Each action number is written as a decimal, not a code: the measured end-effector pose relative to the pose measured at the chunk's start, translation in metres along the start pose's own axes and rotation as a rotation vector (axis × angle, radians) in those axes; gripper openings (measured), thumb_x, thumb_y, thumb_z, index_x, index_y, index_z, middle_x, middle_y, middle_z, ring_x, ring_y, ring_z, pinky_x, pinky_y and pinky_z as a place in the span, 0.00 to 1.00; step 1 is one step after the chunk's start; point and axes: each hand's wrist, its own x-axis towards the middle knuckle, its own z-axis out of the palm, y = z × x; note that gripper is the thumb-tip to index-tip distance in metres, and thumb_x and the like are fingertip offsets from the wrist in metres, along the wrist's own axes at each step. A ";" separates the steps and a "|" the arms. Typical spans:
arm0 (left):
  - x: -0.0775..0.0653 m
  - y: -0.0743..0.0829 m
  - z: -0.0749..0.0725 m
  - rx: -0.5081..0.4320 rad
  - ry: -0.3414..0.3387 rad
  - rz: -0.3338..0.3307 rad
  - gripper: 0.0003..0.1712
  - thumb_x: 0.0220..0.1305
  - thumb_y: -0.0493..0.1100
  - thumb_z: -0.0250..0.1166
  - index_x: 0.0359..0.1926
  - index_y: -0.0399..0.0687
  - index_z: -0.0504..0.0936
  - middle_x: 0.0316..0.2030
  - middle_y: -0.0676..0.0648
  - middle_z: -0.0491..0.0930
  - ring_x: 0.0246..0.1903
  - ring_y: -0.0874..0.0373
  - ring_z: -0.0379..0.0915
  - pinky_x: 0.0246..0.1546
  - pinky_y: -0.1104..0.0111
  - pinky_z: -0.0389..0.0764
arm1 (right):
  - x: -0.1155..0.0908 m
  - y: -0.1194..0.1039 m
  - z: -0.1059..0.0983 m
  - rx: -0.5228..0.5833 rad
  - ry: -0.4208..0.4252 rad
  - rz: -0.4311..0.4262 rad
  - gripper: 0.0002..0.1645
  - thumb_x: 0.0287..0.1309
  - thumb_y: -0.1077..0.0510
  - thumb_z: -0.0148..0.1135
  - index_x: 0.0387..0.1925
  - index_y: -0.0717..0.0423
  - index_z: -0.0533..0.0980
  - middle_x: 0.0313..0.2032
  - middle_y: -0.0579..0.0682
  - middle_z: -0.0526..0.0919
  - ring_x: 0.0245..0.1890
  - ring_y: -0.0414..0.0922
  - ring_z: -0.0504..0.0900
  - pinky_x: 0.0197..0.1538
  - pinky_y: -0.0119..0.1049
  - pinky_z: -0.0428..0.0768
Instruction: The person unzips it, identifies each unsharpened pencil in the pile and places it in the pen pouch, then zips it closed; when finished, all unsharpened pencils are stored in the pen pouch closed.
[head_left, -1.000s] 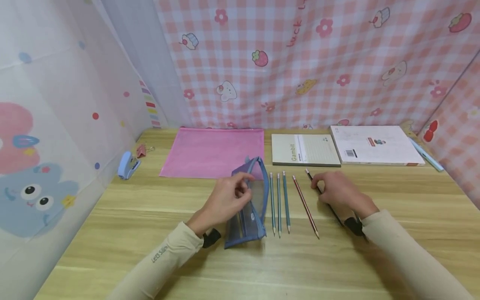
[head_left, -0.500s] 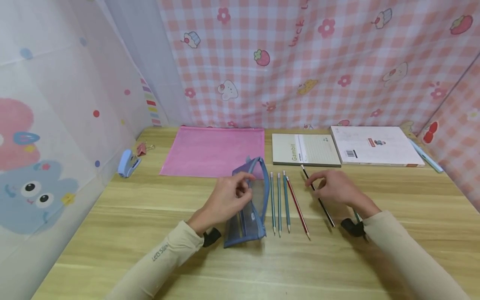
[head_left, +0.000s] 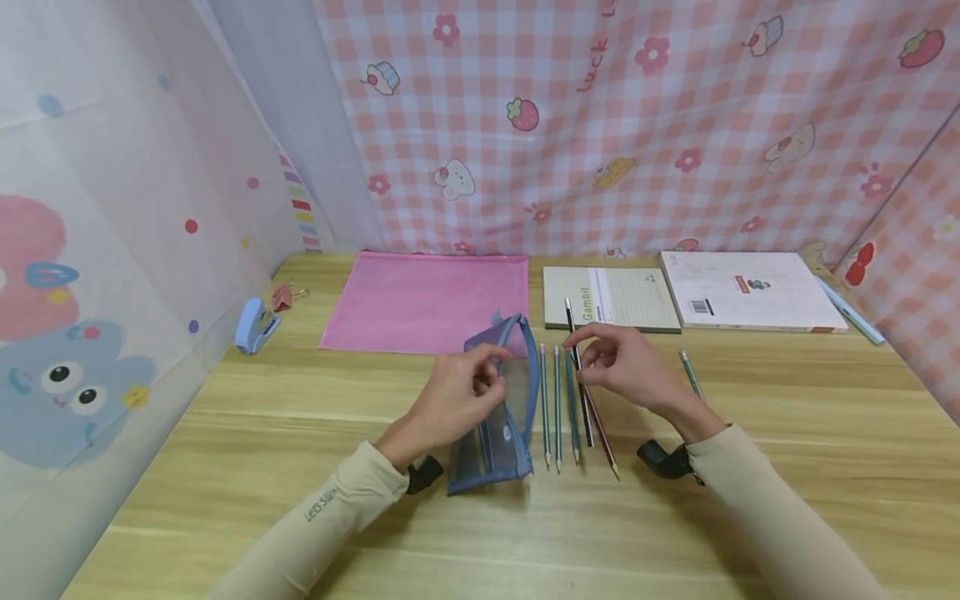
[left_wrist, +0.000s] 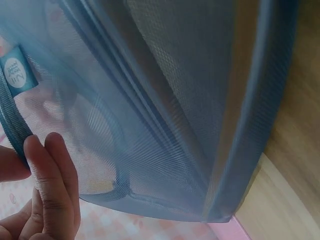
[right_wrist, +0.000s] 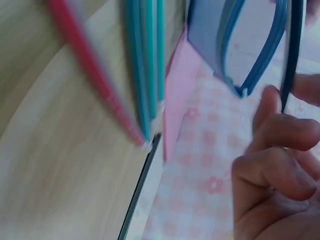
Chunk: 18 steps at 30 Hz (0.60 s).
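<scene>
With the thumb and fingertips of my left hand (head_left: 453, 396) I am pinching the zipped edge of the blue mesh pouch (head_left: 483, 462), which sits on the counter (head_left: 562, 542) in front of me; that grip seems to be what props the pouch tilted, its mouth gaping to the right.

My right hand (head_left: 618, 362), just right of the pouch, grasps a black pencil (head_left: 586, 417) between thumb and forefinger. The pencil is lifted off the counter, eraser end away from me, perhaps pinched so lightly because it is thin.

Right beside the pouch lie three teal pencils (head_left: 557, 400), side by side and nearly parallel, likely so each can be picked up singly. The red pencil (head_left: 604, 442) slants just beyond them, and a green pencil (head_left: 691, 375) is farther right, partly hidden by my wrist. Behind the pouch, the pink folder (head_left: 420, 304) lies flat, its corner partly covered by it.
</scene>
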 end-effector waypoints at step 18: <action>0.001 0.002 0.001 -0.035 0.020 0.022 0.18 0.61 0.32 0.59 0.53 0.33 0.80 0.28 0.46 0.83 0.27 0.65 0.79 0.31 0.77 0.83 | 0.022 -0.032 0.060 -0.075 0.084 -0.012 0.24 0.49 0.65 0.67 0.52 0.59 0.79 0.27 0.52 0.84 0.20 0.39 0.73 0.25 0.30 0.71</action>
